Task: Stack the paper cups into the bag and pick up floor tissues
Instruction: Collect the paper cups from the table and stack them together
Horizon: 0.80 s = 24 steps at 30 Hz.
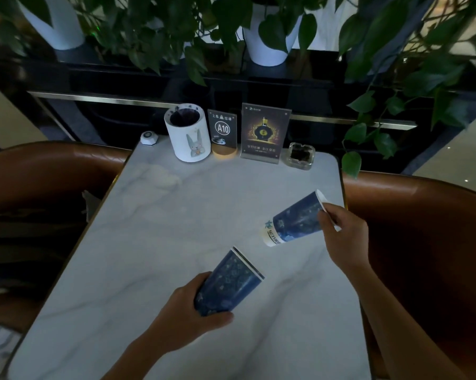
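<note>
The left hand [188, 319] was wrapped around the base end of a dark blue paper cup [227, 283], fingers curled under it and thumb along the near side. That cup lay tilted, its white-edged mouth pointing up and to the right, clear of the tabletop. And over on the other side, the right hand [343, 234] pinched the rim of a second blue paper cup [295, 219], fingers hooked over the open mouth at the upper right. This one hung at a slant with its white-banded bottom aimed down and left, toward the mouth of the first cup. The two cups were near each other but apart, a gap of bare table showing between them.

Beneath both hands spread a pale marble table [176, 229] with rounded corners. Along its far edge stood a row of small things: a white call button [149, 138], a white cylindrical holder [187, 133] printed with a rabbit, a dark table sign [222, 130] reading A10 on a round wooden base, a clear acrylic stand [264, 134] with a bottle advert, and a glass ashtray [301, 156]. Brown leather chairs [423, 229] flanked the table on both sides. Behind it all, leafy green plants [176, 31] trailed from white pots [269, 42] on a dark ledge.
</note>
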Each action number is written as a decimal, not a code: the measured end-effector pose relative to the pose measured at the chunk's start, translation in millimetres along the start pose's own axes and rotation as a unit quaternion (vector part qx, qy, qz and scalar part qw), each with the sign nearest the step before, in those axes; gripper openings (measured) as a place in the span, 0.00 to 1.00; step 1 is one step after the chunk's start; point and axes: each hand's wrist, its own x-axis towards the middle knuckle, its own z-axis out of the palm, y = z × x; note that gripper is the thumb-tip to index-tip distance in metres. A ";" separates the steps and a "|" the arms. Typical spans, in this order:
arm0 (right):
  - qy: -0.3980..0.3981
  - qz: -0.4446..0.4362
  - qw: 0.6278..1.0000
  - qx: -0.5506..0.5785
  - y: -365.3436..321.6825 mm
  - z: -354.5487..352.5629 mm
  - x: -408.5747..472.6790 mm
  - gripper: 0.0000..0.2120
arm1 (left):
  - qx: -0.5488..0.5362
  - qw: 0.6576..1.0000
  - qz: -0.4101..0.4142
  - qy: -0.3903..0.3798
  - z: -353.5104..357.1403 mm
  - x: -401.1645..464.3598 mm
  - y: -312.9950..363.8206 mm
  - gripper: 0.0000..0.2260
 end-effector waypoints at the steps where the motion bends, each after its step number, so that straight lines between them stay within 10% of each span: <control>1: -0.001 0.001 1.000 0.011 -3.0 -5.1 -8.6 0.10 | -0.001 1.000 0.000 -0.003 0.9 -4.3 -0.8 0.27; 24: 0.010 0.093 0.975 0.199 -36.4 -50.4 -106.8 0.08 | 0.023 0.999 0.032 -0.013 29.3 -53.1 -11.1 0.30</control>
